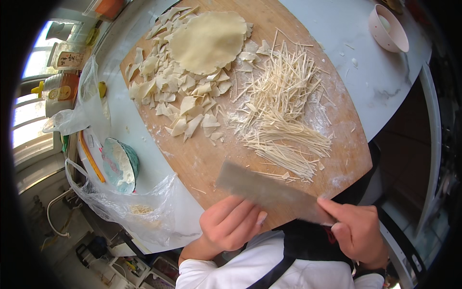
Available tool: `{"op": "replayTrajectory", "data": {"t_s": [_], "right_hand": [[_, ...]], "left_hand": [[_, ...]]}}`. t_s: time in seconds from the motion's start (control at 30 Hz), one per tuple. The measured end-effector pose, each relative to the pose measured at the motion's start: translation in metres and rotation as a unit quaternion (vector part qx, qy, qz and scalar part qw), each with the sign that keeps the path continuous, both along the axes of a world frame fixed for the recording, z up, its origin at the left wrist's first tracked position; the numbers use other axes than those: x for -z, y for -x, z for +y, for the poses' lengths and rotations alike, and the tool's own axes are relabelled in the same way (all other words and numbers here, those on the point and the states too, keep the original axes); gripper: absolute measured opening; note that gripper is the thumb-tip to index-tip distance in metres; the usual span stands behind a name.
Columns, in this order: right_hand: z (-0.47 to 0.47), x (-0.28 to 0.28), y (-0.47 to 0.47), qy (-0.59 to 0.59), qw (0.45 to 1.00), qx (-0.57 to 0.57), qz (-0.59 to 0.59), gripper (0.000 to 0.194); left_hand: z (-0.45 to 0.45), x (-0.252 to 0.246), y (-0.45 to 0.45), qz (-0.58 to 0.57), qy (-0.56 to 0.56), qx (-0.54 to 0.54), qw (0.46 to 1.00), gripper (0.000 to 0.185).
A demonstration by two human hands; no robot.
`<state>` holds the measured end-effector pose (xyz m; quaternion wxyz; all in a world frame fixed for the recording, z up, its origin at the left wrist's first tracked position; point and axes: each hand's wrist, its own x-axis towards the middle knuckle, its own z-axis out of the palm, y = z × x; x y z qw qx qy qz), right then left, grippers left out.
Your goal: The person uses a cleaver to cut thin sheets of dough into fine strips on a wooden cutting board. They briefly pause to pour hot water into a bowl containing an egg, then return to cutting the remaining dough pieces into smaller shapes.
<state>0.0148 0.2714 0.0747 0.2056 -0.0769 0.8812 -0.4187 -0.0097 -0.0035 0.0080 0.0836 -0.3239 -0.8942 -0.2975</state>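
My right hand (357, 227) grips the handle end of a Chinese cleaver (267, 189), its index finger stretched along the blade. The broad metal blade, slightly blurred, is over the near part of a floured wooden board (202, 169). My left hand (231, 224), fingers curled, is at the blade's near edge; whether it pinches the blade is hard to see. Beyond the blade lie cut noodles (285, 159) in neat bundles and a looser noodle heap (285, 83). A thin round dough sheet (209, 41) rests on a pile of torn dough pieces (180, 90).
Left of the board stand a teal bowl of flour (124, 166) and a clear plastic bag (126, 213) with noodle bits showing. Another plastic bag (85, 97) lies near jars (65, 88) by the window. A pink bowl (388, 29) holding an egg-like white object sits at far right.
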Motion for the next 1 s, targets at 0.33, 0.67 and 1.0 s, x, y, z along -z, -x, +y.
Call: {"op": "replayTrajectory", "data": {"t_s": [0.33,0.67,1.0], "right_hand": [[-0.008,-0.009,-0.004,-0.087,0.991,-0.097,-0.007,0.049],[-0.007,-0.009,-0.021,-0.06,0.997,-0.056,-0.014,0.048],[0.004,-0.001,-0.03,-0.016,1.0,0.004,-0.019,0.042]], "left_hand": [[-0.005,0.003,-0.006,-0.002,0.0,-0.003,1.0,0.019],[-0.004,0.003,-0.005,-0.008,-0.01,0.009,1.0,0.016],[0.001,0.0,-0.002,0.024,0.006,0.007,1.0,0.013]]}}
